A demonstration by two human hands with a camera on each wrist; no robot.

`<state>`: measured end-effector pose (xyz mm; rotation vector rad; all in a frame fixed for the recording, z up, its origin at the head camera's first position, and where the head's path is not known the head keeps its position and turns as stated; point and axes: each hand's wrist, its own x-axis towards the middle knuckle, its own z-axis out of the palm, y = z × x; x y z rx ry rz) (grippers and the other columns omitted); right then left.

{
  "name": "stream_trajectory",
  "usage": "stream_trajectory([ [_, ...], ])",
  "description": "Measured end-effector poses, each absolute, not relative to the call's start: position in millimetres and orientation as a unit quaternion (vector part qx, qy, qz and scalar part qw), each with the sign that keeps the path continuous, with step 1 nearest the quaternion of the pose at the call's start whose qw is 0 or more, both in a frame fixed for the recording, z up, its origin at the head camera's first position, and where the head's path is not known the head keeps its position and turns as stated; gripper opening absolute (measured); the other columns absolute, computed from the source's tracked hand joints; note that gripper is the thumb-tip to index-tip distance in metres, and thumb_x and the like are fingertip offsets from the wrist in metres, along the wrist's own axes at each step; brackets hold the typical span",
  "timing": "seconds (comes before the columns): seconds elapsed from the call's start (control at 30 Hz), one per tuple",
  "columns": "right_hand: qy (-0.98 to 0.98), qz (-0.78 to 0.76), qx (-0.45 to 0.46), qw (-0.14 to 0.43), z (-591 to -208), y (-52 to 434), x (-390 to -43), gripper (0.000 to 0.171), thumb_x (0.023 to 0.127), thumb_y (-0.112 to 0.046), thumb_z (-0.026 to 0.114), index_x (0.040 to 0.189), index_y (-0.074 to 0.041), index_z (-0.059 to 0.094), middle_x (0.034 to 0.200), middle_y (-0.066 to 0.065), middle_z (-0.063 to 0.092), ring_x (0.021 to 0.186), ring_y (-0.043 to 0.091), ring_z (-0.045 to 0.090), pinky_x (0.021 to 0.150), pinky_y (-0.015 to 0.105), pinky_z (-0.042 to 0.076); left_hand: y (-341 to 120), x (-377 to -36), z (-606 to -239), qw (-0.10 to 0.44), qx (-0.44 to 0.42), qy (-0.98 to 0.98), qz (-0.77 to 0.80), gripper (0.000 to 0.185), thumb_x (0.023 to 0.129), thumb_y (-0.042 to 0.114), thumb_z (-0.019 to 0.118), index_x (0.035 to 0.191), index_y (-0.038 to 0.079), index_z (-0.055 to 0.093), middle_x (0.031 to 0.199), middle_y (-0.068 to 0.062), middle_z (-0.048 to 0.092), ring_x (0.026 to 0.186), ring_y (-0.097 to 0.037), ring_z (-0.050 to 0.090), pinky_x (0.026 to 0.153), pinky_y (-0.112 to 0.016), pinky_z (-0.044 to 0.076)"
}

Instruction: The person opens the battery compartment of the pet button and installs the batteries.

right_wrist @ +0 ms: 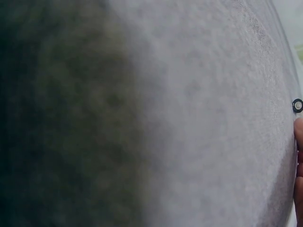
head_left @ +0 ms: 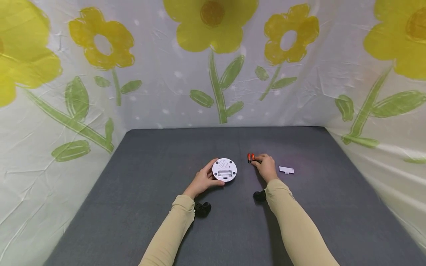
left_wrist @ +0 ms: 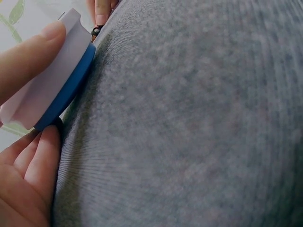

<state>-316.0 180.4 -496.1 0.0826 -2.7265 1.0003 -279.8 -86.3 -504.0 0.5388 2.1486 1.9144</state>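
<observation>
From the head view, my left hand grips the round white device at its rim, thumb and fingers curled round the edge; it lies face down on the grey mat with its battery bay open. My right hand has its fingertips on the two batteries, just right of the device; whether I am pinching them or only touching I cannot tell. The small white cover lies near, to the right of that hand.

At the left wrist, my fingers clamp the device by its white shell and blue band. It looks light, stiff plastic, likely smooth, so the rim is the place to hold.

At the right wrist, mostly mat; one battery end shows by my fingertip. Batteries are small, hard and apt to roll; best taken across the middle.
</observation>
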Motion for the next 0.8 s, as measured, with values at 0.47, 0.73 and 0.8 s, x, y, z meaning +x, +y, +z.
stream_trajectory([
  [0.47,-0.910,0.387,-0.028,0.147,-496,181,-314,0.017,0.085,-0.008,0.065,0.096,0.005,0.070,0.099,0.021,0.065,0.097,0.036,0.057,0.084,0.046,0.043,-86,-266,-478,0.124,0.186,0.730,0.646,0.094,0.070,-0.005,0.078,0.146,0.003,0.024,0.144,-0.018,0.031,0.124,-0.027,0.042,0.095,-0.036,0.040],
  [0.73,-0.903,0.411,-0.051,0.115,-494,188,-313,0.022,0.090,-0.013,0.062,0.104,0.003,0.068,0.102,0.020,0.064,0.091,0.030,0.056,0.077,0.042,0.044,-87,-272,-490,0.123,0.175,0.726,0.653,0.097,0.068,-0.003,0.080,0.147,0.008,0.025,0.144,-0.013,0.032,0.123,-0.023,0.044,0.092,-0.032,0.043],
  [0.8,-0.902,0.413,-0.043,0.113,-492,190,-313,0.023,0.090,-0.015,0.062,0.105,0.002,0.068,0.102,0.018,0.065,0.089,0.028,0.055,0.075,0.040,0.044,-87,-275,-496,0.116,0.170,0.731,0.651,0.097,0.068,-0.001,0.081,0.147,0.010,0.026,0.143,-0.011,0.033,0.121,-0.021,0.045,0.090,-0.029,0.044],
])
